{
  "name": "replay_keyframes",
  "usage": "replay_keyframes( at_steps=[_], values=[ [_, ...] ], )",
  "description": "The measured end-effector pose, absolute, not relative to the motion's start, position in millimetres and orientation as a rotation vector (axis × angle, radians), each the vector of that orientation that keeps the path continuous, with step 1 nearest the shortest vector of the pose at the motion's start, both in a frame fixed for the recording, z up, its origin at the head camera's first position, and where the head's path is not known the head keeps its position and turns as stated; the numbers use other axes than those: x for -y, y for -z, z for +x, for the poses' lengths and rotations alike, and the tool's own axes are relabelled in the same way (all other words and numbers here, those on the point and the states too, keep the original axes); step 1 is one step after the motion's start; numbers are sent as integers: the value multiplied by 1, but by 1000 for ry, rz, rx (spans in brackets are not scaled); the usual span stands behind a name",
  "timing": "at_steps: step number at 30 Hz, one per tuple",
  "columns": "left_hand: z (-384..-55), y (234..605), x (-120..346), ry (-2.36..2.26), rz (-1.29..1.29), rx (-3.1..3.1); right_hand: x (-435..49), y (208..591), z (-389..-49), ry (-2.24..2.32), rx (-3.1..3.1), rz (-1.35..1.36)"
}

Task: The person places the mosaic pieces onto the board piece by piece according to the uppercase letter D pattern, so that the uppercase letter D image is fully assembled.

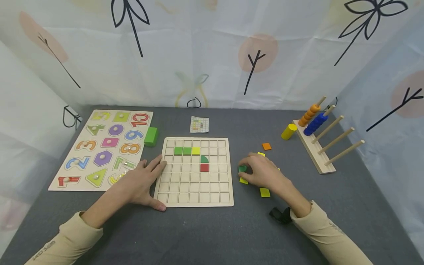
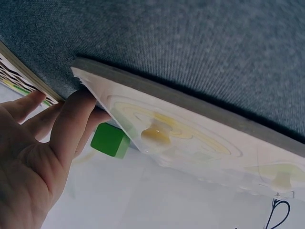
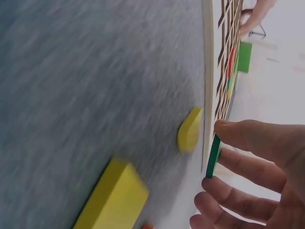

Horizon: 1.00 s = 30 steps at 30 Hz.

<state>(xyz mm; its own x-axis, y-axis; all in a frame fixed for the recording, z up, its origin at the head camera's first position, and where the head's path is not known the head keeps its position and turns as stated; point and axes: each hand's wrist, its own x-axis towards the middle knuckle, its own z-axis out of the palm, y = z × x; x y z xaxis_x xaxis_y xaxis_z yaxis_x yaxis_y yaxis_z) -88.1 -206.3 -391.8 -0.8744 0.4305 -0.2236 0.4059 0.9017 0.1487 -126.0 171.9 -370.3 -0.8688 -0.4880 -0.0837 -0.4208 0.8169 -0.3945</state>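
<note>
A wooden grid board lies flat on the table. My left hand rests at its left side, thumb at the lower left corner and fingers spread along the edge. Just right of the board, my right hand pinches a dark green tile between thumb and fingers. On the grid sit two green tiles, a yellow tile, a dark green quarter-circle tile and a red tile. Yellow tiles lie around and partly under my right hand.
A number-and-shape puzzle board lies at the left, with a green block by its edge. Behind the grid is a small pattern card. An orange tile, a yellow cylinder and a bead-peg stand are at the right.
</note>
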Motion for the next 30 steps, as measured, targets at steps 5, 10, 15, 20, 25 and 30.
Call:
replay_keyframes(
  at_steps=[5,10,15,20,25,30],
  values=[
    [-88,392,207,-148,635,-2816,-154,371,-125,554,-2816,-760],
    [-88,392,208,-149,636,-2814,-135,373,-122,546,-2799,-796],
    [-88,392,208,-149,633,-2813,-118,375,-119,544,-2780,-806],
    [-88,392,207,-142,627,-2813,-101,377,-117,571,-2749,-861],
    [-88,391,207,-143,622,-2809,-88,379,-115,613,-2718,-931],
    [-88,390,206,-139,618,-2808,-80,381,-114,618,-2741,-980]
  ],
)
